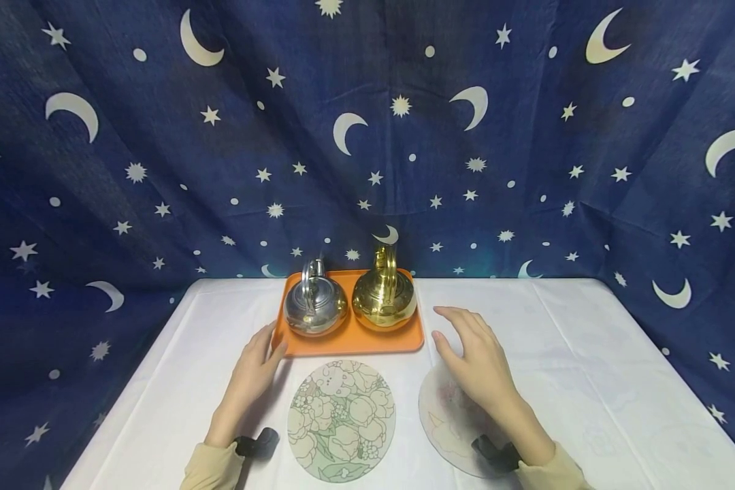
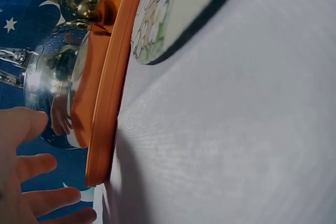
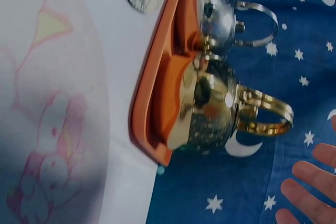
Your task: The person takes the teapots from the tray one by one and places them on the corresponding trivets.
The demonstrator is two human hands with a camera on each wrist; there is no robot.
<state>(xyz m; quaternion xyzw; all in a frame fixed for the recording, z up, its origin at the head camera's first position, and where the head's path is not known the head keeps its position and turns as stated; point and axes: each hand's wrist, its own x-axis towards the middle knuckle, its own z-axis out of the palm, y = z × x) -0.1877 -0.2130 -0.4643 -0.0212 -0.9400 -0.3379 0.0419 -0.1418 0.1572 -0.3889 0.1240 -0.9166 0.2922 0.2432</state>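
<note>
Silver teapot [image 1: 318, 314] and gold teapot [image 1: 384, 303] both stand upright on the orange tray [image 1: 356, 346], centre of frame. Left hand [image 1: 254, 367], left of tray, fingers spread; contact with the rim unclear. Right hand [image 1: 482, 361], right of tray, spread, holding nothing. Progress, judged: both pots seated on the tray, neither gripped; what remains cannot be told.

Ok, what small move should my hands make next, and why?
Probably ease your right hand in to the right edge of the tray. That hand is open and apart from the tray, while your left hand is at the left edge, though whether it touches is hard to tell.
</note>
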